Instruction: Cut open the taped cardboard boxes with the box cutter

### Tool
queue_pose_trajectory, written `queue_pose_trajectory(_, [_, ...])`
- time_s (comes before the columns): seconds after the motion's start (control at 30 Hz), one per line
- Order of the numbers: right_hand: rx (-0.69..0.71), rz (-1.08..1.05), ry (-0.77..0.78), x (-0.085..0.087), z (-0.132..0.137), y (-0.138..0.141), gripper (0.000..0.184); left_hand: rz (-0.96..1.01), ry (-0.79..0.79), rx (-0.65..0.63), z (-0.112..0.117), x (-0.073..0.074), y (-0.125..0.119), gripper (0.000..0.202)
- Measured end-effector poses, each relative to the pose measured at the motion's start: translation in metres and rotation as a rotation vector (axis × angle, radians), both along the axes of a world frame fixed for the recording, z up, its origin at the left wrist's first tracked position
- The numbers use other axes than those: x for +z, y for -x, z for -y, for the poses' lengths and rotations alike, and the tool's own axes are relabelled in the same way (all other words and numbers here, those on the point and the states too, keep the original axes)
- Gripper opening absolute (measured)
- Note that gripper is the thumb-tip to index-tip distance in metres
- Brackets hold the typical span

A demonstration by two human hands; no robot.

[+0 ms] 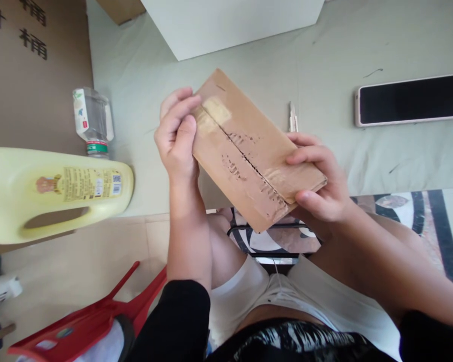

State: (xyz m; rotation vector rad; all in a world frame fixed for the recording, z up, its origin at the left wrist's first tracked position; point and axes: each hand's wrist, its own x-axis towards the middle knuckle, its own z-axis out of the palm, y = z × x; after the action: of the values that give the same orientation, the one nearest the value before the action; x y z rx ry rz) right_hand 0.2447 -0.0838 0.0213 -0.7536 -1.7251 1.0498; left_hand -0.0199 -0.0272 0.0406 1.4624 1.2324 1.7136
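The cardboard box was held above the lap, torn seam facing up; the left hand clasped its far end, the right hand pinched the near corner; working that seam would likely call for a firm grasp at both ends.

Home floor: yellow jug, red plastic stool, patterned tiles.

right hand partly behind cardboard box
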Motion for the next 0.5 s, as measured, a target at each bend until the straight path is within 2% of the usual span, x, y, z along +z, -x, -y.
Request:
queue_pose_trajectory(0.1, [0.003,-0.025,-0.007,0.000,0.000,0.000,0.039,-0.008,0.150,0.026,-0.001,0.005,0.004,0.021])
queue_pose_trajectory(0.17, [-0.016,0.012,0.011,0.001,0.000,0.000,0.042,-0.022,0.179,0.011,-0.001,0.006,0.006,0.029])
queue_pose_trajectory(0.27, [-0.025,0.048,0.033,0.002,0.001,-0.001,0.045,-0.098,0.089,-0.027,0.000,0.003,0.007,0.036])
queue_pose_trajectory(0.37, [0.000,0.055,0.016,-0.001,-0.001,-0.003,0.046,-0.109,-0.026,-0.073,0.000,-0.003,0.008,0.033])
queue_pose_trajectory(0.43, [0.030,0.032,0.003,-0.006,-0.002,-0.004,0.058,-0.089,-0.049,-0.084,-0.002,-0.004,0.008,0.030])
queue_pose_trajectory(0.5, [0.067,-0.018,0.026,-0.012,-0.004,-0.005,0.075,-0.068,0.007,-0.039,-0.005,-0.003,0.011,0.029])
